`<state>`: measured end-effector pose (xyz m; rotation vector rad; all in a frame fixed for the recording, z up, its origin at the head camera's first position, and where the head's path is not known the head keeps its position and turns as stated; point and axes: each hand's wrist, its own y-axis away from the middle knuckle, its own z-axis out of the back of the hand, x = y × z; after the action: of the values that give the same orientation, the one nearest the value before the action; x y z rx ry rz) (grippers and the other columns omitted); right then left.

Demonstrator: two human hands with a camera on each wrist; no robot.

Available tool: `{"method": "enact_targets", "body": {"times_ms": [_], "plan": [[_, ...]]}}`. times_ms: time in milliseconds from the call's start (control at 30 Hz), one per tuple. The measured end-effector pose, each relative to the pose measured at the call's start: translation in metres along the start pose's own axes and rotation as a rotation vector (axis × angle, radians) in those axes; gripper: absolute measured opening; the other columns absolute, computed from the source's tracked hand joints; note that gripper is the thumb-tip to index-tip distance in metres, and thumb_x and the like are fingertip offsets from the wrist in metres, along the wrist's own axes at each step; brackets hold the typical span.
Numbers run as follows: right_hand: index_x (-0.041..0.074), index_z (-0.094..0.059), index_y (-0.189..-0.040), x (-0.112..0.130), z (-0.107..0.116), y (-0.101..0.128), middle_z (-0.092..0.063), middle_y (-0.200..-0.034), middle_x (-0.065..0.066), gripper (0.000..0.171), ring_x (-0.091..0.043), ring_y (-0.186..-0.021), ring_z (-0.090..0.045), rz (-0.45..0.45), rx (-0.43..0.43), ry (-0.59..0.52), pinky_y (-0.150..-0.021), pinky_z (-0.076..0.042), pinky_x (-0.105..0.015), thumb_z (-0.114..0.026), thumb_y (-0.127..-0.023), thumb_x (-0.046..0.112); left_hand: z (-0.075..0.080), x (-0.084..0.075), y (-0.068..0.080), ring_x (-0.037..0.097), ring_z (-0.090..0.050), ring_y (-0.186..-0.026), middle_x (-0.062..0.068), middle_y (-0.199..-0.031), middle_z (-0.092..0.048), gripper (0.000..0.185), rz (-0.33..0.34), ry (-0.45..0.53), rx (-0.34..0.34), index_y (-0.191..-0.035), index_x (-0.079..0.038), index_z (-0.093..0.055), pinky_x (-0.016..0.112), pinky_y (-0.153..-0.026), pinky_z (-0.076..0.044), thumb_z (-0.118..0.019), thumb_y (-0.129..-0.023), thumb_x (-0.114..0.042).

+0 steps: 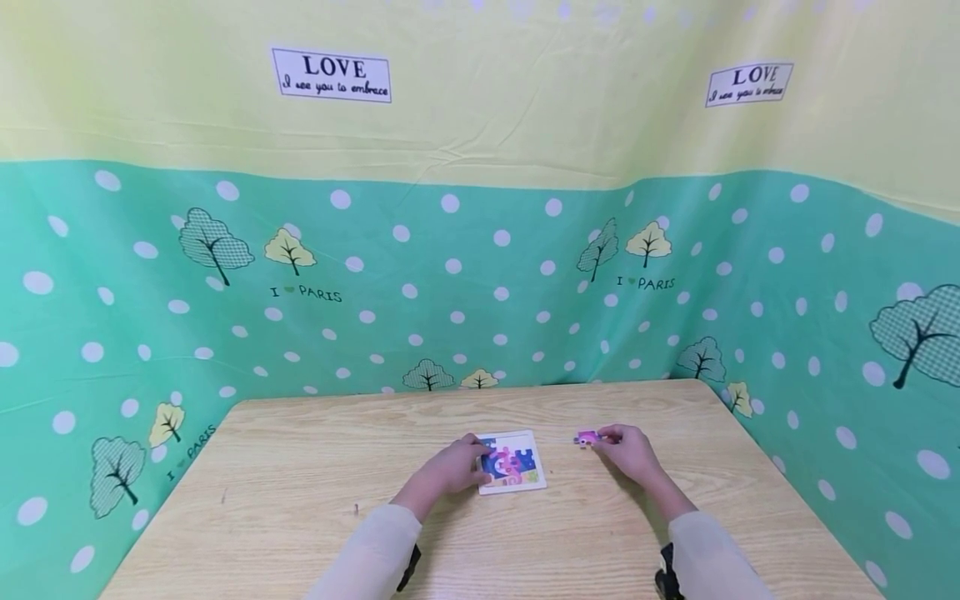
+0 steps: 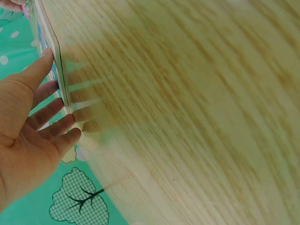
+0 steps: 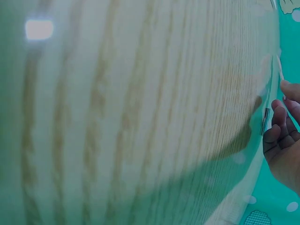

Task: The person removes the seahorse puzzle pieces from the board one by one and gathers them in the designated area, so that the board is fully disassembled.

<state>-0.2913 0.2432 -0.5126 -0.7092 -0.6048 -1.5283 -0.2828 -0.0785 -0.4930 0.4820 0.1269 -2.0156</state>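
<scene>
A square jigsaw puzzle tray [image 1: 519,440] with a white rim lies flat on the table, partly filled with blue and pink picture pieces [image 1: 510,467]. My left hand [image 1: 457,464] rests at its left side; the fingers reach onto the pieces. In the left wrist view, that hand's [image 2: 35,115] thumb and spread fingers touch the tray's edge [image 2: 62,75]. To the right of the tray, my right hand [image 1: 628,450] pinches a pink and blue puzzle piece [image 1: 586,438] between thumb and fingers. In the right wrist view the right hand [image 3: 286,131] is at the edge, the piece barely visible.
A light wood-grain table [image 1: 315,483] carries everything. A green and yellow curtain [image 1: 450,283] with white dots and trees hangs behind and along both sides. A small dark mark [image 1: 356,508] shows on the table's left half.
</scene>
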Motion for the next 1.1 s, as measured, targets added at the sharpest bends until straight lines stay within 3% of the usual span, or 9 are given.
{"method": "enact_targets", "body": {"times_ms": [800,1100], "plan": [[-0.005,-0.064,-0.108,-0.0030,0.0012,0.0000,-0.062,-0.088,-0.011,0.029,-0.018,-0.077,-0.053,-0.007,0.009,0.017,-0.064,-0.046,-0.024,-0.066,-0.083,0.010,-0.0033,0.0027,-0.0027,0.028,-0.054,-0.116,0.010,-0.127,-0.051,0.052,0.000,0.001,-0.012,-0.130,-0.011,-0.055,0.042,-0.102,-0.045,-0.067,-0.084,-0.032],[-0.002,-0.065,-0.108,-0.0049,-0.0040,-0.0038,-0.063,-0.090,-0.010,0.029,-0.019,-0.079,-0.054,-0.027,0.016,0.028,-0.068,-0.047,-0.027,-0.067,-0.082,0.012,-0.0048,0.0034,-0.0033,0.029,-0.052,-0.119,0.011,-0.131,-0.050,0.052,0.017,-0.007,-0.007,-0.131,-0.012,-0.054,0.042,-0.103,-0.044,-0.067,-0.084,-0.033]]}}
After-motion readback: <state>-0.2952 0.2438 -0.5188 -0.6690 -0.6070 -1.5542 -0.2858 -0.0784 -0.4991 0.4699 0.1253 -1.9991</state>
